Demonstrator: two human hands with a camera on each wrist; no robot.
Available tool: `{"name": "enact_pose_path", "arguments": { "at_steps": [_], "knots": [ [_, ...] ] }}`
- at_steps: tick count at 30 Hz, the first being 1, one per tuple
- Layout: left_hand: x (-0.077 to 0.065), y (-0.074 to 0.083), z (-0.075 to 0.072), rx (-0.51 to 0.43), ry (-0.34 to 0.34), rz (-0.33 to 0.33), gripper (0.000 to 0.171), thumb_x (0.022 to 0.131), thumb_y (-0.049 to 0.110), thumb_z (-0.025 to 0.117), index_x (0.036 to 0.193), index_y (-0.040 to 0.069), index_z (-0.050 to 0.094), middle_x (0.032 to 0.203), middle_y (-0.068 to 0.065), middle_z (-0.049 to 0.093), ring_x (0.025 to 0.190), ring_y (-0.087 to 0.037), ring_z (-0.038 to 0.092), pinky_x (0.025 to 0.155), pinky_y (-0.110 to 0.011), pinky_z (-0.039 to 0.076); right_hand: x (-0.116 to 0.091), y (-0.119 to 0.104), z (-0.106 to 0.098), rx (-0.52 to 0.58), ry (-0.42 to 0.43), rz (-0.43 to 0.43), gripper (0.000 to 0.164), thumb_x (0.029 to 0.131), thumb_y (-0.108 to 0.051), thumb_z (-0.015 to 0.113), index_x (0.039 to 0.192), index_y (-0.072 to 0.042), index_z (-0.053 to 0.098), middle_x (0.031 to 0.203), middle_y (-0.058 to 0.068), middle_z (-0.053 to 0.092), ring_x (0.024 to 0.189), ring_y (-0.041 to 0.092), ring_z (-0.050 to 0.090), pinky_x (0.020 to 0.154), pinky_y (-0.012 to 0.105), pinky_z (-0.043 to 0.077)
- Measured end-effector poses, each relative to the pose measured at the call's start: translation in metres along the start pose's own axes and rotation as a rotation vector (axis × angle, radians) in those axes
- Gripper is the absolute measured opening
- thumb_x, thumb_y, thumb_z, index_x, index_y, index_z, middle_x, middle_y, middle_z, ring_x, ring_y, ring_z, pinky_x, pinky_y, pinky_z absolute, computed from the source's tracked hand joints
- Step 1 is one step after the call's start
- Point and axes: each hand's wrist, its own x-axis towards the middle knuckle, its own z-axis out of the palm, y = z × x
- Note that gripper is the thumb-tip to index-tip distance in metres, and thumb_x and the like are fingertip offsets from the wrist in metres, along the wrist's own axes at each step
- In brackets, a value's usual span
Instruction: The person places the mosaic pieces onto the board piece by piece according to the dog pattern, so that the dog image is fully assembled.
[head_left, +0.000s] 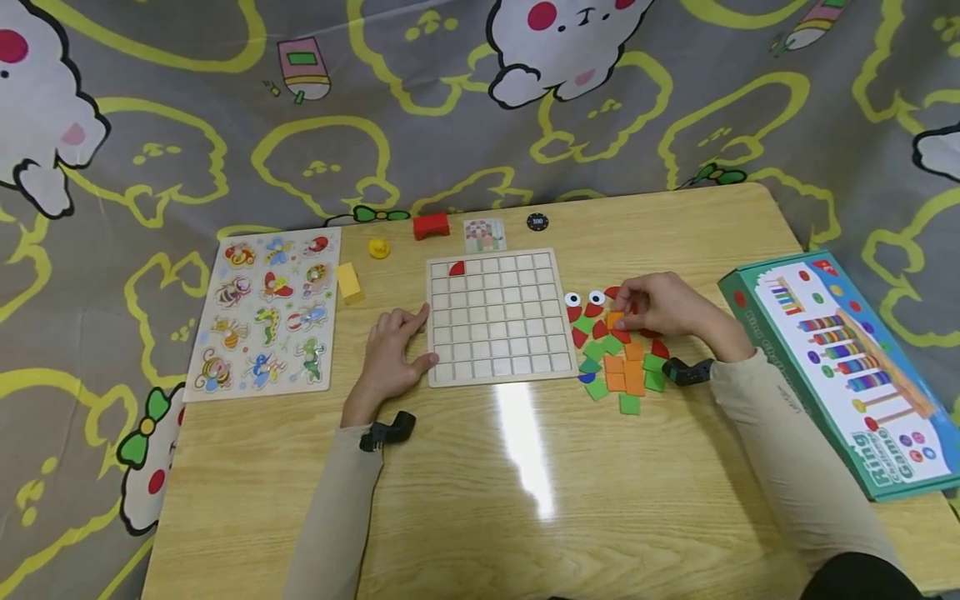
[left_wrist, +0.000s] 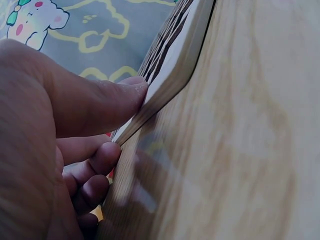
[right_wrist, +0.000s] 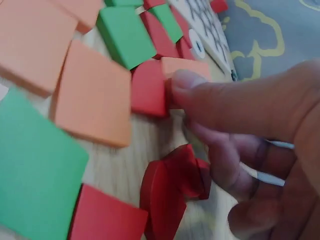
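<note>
- One board (head_left: 502, 325) with a grid of cells lies flat on the table (head_left: 450, 483); its raised dividers presumably keep a small piece from sliding about.
- One red quarter (head_left: 457, 268) sits in the board's far row, near its left end.
- The left hand (head_left: 393, 354) lies at the board's left edge, fingers loose and parted, thumb resting on the rim near the close corner. It has hold of nothing else; the touch looks meant to steady the board.
- The right hand (head_left: 663, 304) is over the spread right of the board. Its thumb and fingertips are nearly together in what looks like a pinch on an orange square (head_left: 614, 320); I cannot tell whether that is lifted.
- Red, green and orange pieces (head_left: 633, 383) lie just right of the board, with two eyes (head_left: 572, 298) (head_left: 596, 297) at its edge: likely put there for easy reach.
- Beyond the board stand a card (head_left: 484, 235), turned where it can be glanced at, a chip (head_left: 537, 222) and a red block (head_left: 431, 226).
- Well right of the board is a box (head_left: 847, 367); left of it, a puzzle (head_left: 262, 317), both seemingly kept out of the hands' way.
</note>
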Motion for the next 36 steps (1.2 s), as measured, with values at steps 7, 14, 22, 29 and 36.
{"name": "enact_pose_path", "arguments": {
  "at_steps": [7,14,22,29,36],
  "knots": [
    [0.001,-0.004,0.001,-0.007,0.011,0.009,0.078,0.083,0.03,0.073,0.152,0.015,0.04,0.113,-0.007,0.05,0.098,-0.024,0.037,0.086,-0.038,0.027,0.013,-0.013,-0.014,0.329,0.051,0.033,0.029,0.091,-0.02,0.072,0.117,-0.01,0.068,0.089,0.013,0.068,0.073,0.03,0.061,0.063,0.029,0.05],
    [0.001,-0.007,-0.001,-0.018,0.02,0.012,0.079,0.082,0.031,0.073,0.152,0.016,0.041,0.112,-0.006,0.051,0.099,-0.024,0.038,0.086,-0.039,0.027,0.07,-0.057,0.003,0.505,0.176,-0.066,0.035,0.093,-0.028,0.07,0.124,-0.013,0.067,0.101,0.014,0.066,0.085,0.032,0.062,0.066,0.026,0.049],
    [0.003,-0.008,0.002,0.001,0.016,0.025,0.079,0.082,0.031,0.074,0.152,0.016,0.04,0.11,-0.003,0.05,0.097,-0.022,0.038,0.085,-0.038,0.028,0.14,-0.099,0.05,0.408,0.262,-0.177,0.032,0.086,-0.027,0.078,0.113,-0.012,0.071,0.098,0.006,0.067,0.085,0.019,0.063,0.077,0.032,0.049],
    [0.003,-0.004,0.004,0.008,0.004,0.024,0.079,0.082,0.034,0.073,0.152,0.016,0.04,0.11,-0.003,0.05,0.097,-0.021,0.038,0.086,-0.037,0.028,0.164,-0.107,0.069,0.262,0.276,-0.186,0.032,0.077,-0.026,0.086,0.104,-0.013,0.076,0.097,0.007,0.062,0.084,0.02,0.056,0.077,0.035,0.044],
    [0.003,-0.007,0.0,0.008,0.01,0.011,0.079,0.083,0.033,0.074,0.152,0.016,0.04,0.111,-0.004,0.049,0.097,-0.022,0.038,0.085,-0.038,0.028,0.171,-0.116,0.07,0.22,0.263,-0.202,0.032,0.076,-0.026,0.087,0.103,-0.013,0.078,0.095,0.008,0.061,0.083,0.021,0.053,0.076,0.036,0.041]
  ]
}}
